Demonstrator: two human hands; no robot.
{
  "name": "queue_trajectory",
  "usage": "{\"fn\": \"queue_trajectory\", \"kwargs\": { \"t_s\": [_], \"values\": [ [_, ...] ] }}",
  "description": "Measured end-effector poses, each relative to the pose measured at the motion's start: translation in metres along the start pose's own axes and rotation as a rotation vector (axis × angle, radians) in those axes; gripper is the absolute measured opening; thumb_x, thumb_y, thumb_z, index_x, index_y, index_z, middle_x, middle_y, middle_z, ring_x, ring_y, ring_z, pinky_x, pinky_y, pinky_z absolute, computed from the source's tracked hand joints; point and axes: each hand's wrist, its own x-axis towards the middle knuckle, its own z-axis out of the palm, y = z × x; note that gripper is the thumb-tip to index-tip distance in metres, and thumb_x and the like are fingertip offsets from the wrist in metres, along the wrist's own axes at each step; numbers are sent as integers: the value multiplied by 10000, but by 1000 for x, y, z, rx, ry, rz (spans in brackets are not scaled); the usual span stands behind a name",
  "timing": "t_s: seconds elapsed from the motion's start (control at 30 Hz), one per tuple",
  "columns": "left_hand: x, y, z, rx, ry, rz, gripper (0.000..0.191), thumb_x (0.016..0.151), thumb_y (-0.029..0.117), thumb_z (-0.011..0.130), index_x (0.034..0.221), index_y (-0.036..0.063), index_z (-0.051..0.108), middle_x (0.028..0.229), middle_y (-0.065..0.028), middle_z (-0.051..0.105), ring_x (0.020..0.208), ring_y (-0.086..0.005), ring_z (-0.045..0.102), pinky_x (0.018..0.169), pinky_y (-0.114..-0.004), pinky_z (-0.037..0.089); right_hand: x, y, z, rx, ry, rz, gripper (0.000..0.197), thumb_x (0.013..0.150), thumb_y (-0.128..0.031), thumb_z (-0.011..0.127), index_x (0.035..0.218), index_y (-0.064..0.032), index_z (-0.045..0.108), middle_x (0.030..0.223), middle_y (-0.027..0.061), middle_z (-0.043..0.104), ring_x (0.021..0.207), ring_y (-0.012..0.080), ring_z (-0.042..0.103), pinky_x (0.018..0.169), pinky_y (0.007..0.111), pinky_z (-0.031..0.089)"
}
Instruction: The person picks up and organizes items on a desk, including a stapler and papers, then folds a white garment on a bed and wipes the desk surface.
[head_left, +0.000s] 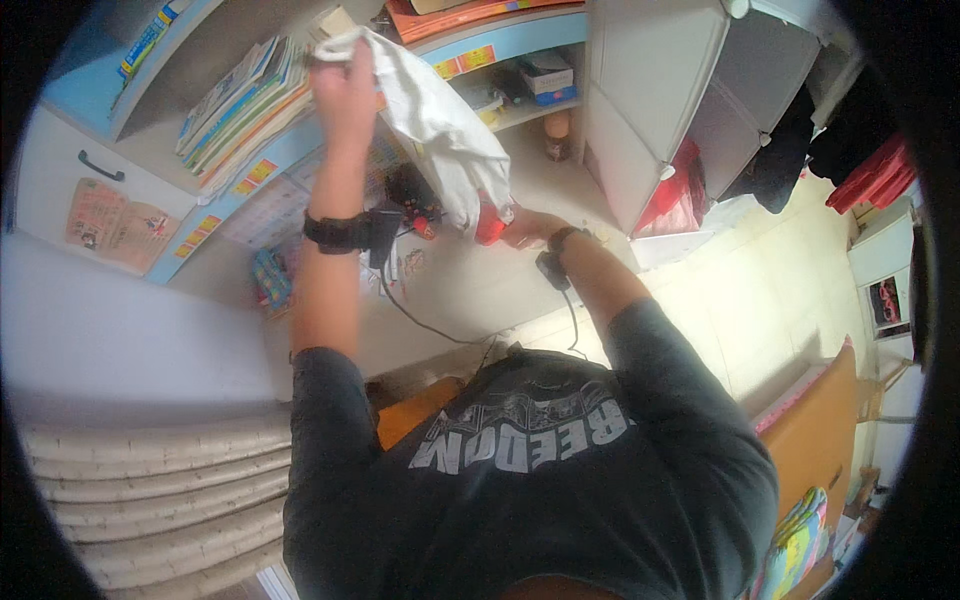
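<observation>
A white cloth (442, 112) is stretched at a slant between my two hands, above the desk (480, 277). My left hand (345, 97) is raised, slightly blurred, and grips its upper end in front of the shelf. Lower and to the right, my right hand (529, 229) holds the other end, where a small red piece (491, 226) shows by the fingers. Whether this red piece belongs to the cloth, I cannot tell. Each wrist wears a black strap with a small device and a cable.
Thin books (247, 105) stand on the shelf behind my left hand. A small box (547, 77) and a brown bottle (556, 136) are at the back. White panel cabinets (652, 82) rise on the right. An orange-brown board (814, 435) stands at the lower right.
</observation>
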Motion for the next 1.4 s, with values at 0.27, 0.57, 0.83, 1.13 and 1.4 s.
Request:
{"fn": "queue_trajectory", "kwargs": {
  "t_s": [0.27,0.57,0.83,1.13,1.4],
  "values": [
    [25,111,18,-303,31,188,268,864,114,538,1087,-25,486,987,-91,577,860,-189,584,732,-279,482,6,17,8,-214,428,-420,1017,621,-360,715,1363,-65,86,1272,182,405,1134,306,456,962,360,346],
    [15,191,-6,297,106,368,309,843,216,584,1040,-13,519,883,-59,599,734,-113,574,621,-224,462,-40,-29,23,-219,586,-472,546,695,-137,562,1195,-12,384,1055,204,556,974,336,554,816,376,450],
    [-44,118,-27,378,-188,84,386,790,252,633,1041,-20,522,926,-144,610,820,-222,584,745,-316,455,-176,-162,75,64,76,-816,572,772,-119,547,1282,7,322,1251,135,431,1143,213,435,922,342,391],
    [-107,35,-69,87,-395,-352,337,798,252,616,1045,31,554,944,-47,612,795,-136,592,672,-284,482,-173,-186,116,660,-60,-634,474,869,-326,524,1203,1,440,1115,82,547,1012,200,538,877,356,424],
    [-147,27,-112,74,-543,-579,289,813,276,600,1036,96,564,950,19,599,780,-89,550,612,-241,453,-201,-163,105,747,296,-768,273,805,-83,597,1056,-1,527,997,81,589,884,205,579,785,344,470]
  ]
}}
